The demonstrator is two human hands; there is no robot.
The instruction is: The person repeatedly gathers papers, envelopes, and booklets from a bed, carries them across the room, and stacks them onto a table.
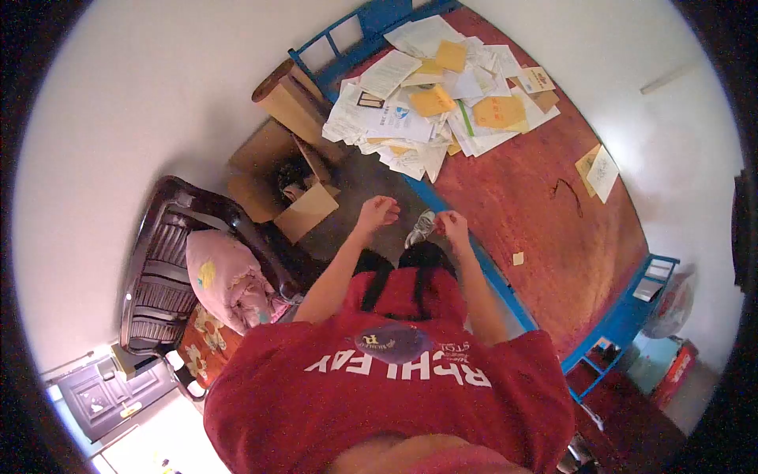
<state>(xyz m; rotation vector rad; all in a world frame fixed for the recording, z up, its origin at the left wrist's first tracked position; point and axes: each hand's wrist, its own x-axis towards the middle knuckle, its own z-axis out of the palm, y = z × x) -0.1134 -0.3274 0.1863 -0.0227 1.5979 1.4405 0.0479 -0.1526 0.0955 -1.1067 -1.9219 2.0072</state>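
My left hand point(380, 212) is in front of my body, over the dark floor, its fingers curled in with nothing visible in them. To its right, my right hand point(451, 226) hangs near the blue edge of the bed point(513, 205); its fingers are also curled, and no object shows in them. Between the two hands a grey shoe point(421, 227) shows on the floor below. Beyond them, a heap of loose papers point(387, 118) and yellow envelopes point(499, 112) covers the far end of the reddish-brown bed board.
Left of me are an open cardboard box point(260, 170) with dark contents, a brown roll point(292, 99), and a dark wooden chair point(158, 268) bearing a pink bundle point(225, 272). On the bed's right lie a few papers point(602, 174), a dark cord point(570, 197) and a small pale square point(518, 258).
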